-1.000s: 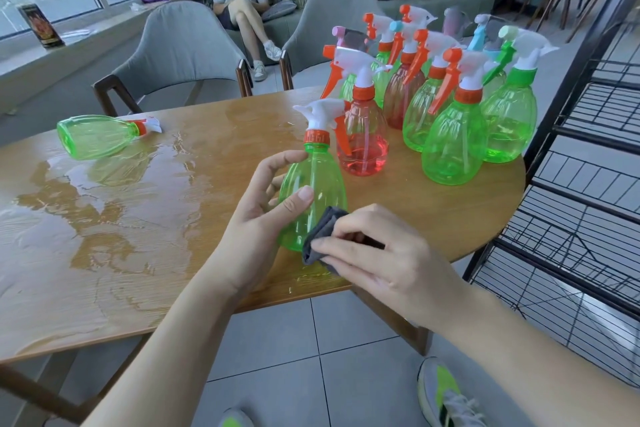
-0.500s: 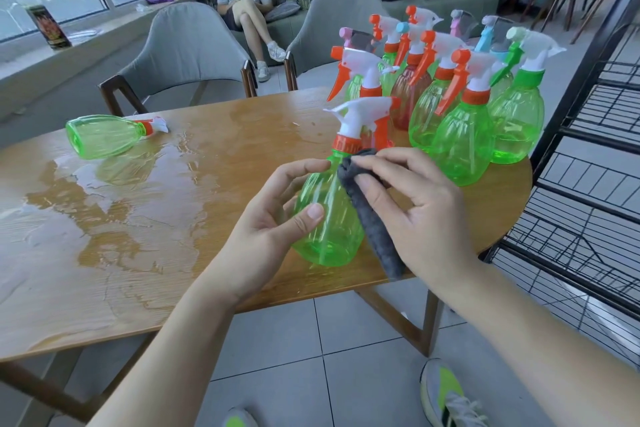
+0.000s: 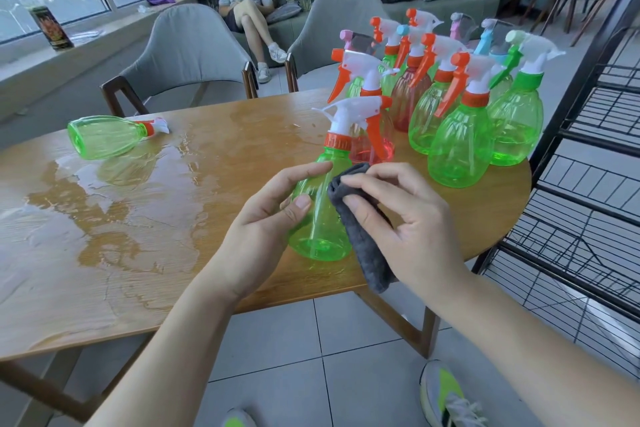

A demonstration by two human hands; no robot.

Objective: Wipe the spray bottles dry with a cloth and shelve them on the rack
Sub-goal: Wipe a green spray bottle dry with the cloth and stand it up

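The left hand (image 3: 263,225) grips a green bottle (image 3: 320,218) that stands upright near the front edge of the table (image 3: 173,218). The right hand (image 3: 405,229) pinches a grey cloth (image 3: 363,246) against the bottle's right side. The bottle looks empty. Behind it stands a group of bottles (image 3: 460,135); some hold a little liquid at the bottom. Far left of it, one green bottle (image 3: 104,137) lies beside a puddle (image 3: 114,204). The rack (image 3: 588,184) is at the right.
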